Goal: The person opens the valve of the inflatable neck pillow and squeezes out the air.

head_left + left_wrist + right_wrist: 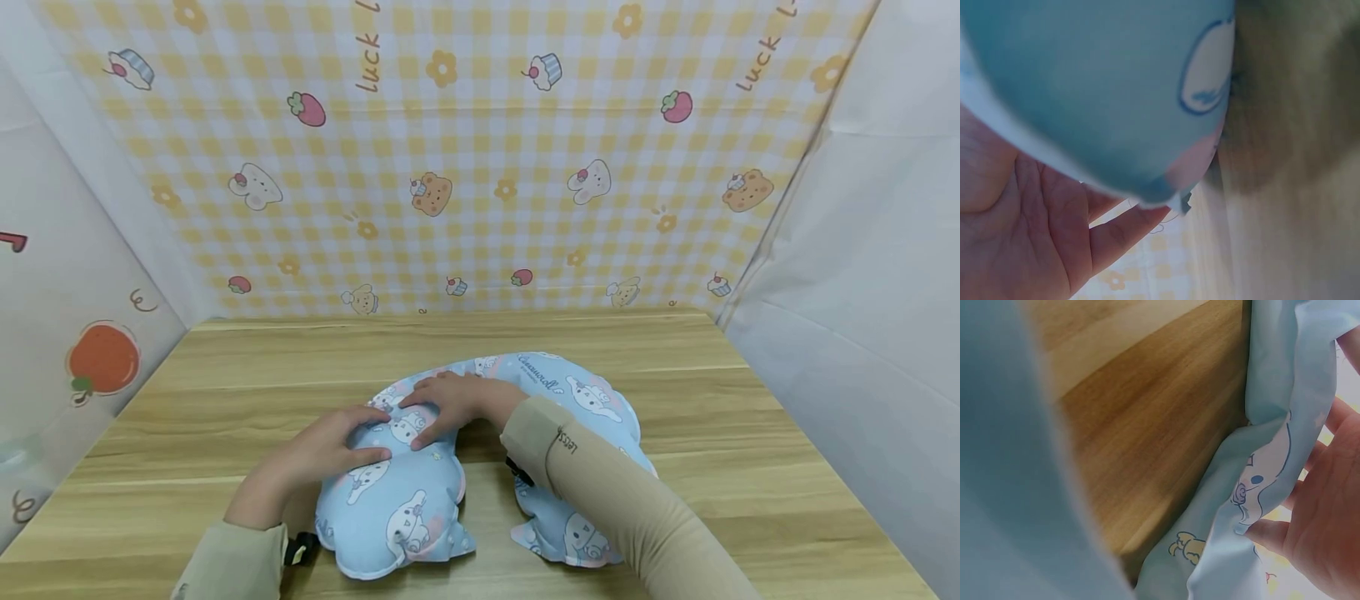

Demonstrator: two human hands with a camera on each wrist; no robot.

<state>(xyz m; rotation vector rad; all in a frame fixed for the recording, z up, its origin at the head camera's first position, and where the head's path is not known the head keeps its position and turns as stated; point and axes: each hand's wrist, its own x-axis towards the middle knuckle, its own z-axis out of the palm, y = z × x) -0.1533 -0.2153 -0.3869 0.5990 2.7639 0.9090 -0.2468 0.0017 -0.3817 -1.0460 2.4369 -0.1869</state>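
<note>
A light blue U-shaped neck pillow (427, 500) with white puppy prints lies on the wooden table, its two ends toward me. On the outer side of its left arm rests my left hand (322, 450), thumb and fingers spread apart. My right hand (453, 400) reaches across the curve and touches the top of the same arm with spread fingers. In the left wrist view, the left hand (1035, 219) is against the edge of the pillow (1097, 94). In the right wrist view, fingers of the right hand (1329, 506) lie along the puffy, creased pillow (1272, 462).
The wooden table (750, 467) extends around the pillow on all sides. Behind it hangs a yellow checked cloth (480, 142) with cartoon prints. White cloth (885, 250) borders the right side, and a printed white sheet (60, 292) the left.
</note>
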